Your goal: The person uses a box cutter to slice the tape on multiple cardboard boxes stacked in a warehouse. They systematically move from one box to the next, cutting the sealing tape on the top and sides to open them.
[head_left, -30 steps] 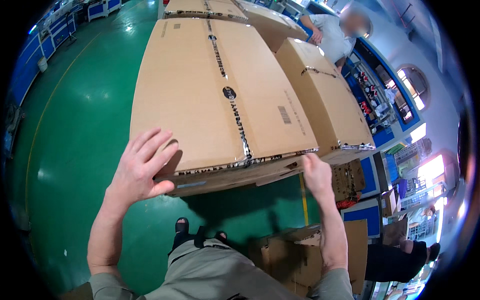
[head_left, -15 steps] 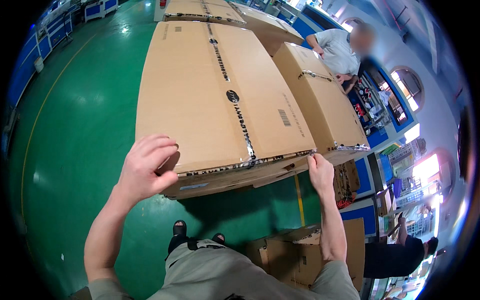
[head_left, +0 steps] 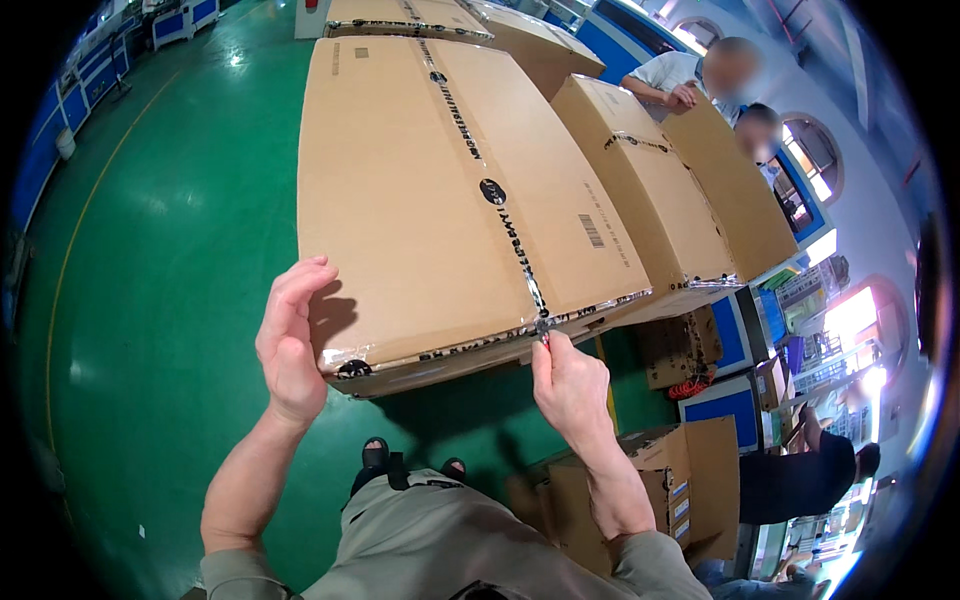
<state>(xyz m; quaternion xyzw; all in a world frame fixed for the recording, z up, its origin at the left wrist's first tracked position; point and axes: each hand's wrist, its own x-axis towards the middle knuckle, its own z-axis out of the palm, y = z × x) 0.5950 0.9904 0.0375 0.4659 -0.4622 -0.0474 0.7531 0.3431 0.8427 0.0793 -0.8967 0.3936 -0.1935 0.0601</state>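
Observation:
A large brown cardboard box (head_left: 400, 200) stands before me, a strip of clear tape with black print running down its top. Similar tape (head_left: 460, 348) covers the near top edge. My left hand (head_left: 295, 340) is at the near left corner, fingers stretched out and slightly bent against the box's side, holding nothing. At the middle of the near edge, where the two tapes meet, my right hand (head_left: 572, 385) is closed in a pinch. A small dark bit shows at its fingertips, too little to name.
A narrower taped box (head_left: 660, 190) stands right of the large one, with more boxes (head_left: 405, 18) behind. Beyond it a person (head_left: 665, 75) holds a cardboard panel (head_left: 740, 180). Open cartons (head_left: 640, 480) lie at my lower right. A yellow line (head_left: 115, 170) crosses the green floor.
My right hand has moved left along the near edge, from the right corner to the middle. My left hand has turned more upright at its corner. A cardboard panel and another person have appeared at right.

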